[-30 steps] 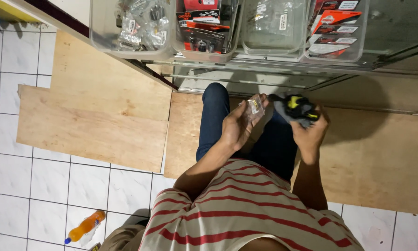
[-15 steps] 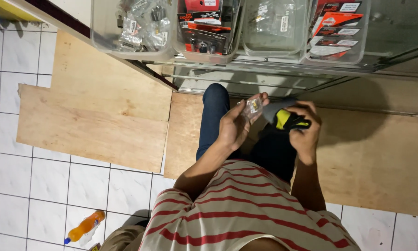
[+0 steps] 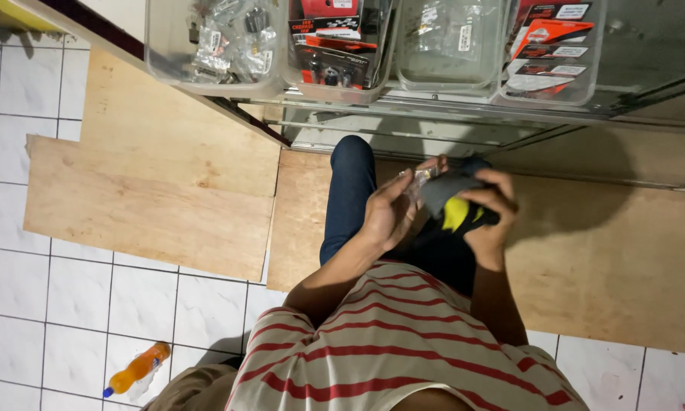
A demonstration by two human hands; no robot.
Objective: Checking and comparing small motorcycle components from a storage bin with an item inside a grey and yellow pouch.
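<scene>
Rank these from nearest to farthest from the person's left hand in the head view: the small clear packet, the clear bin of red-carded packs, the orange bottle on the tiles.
1. Small clear packet: in the left hand's fingertips.
2. Clear bin of red-carded packs: on the shelf above the hand.
3. Orange bottle: lying on the white tiles, far lower left.

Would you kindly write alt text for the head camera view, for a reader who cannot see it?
Seen from above, a person in a striped shirt holds a small clear packet in the left hand and a black-and-yellow tool in the right hand. Clear bins of packaged parts line a shelf ahead; an orange bottle lies on the tiled floor.
</scene>
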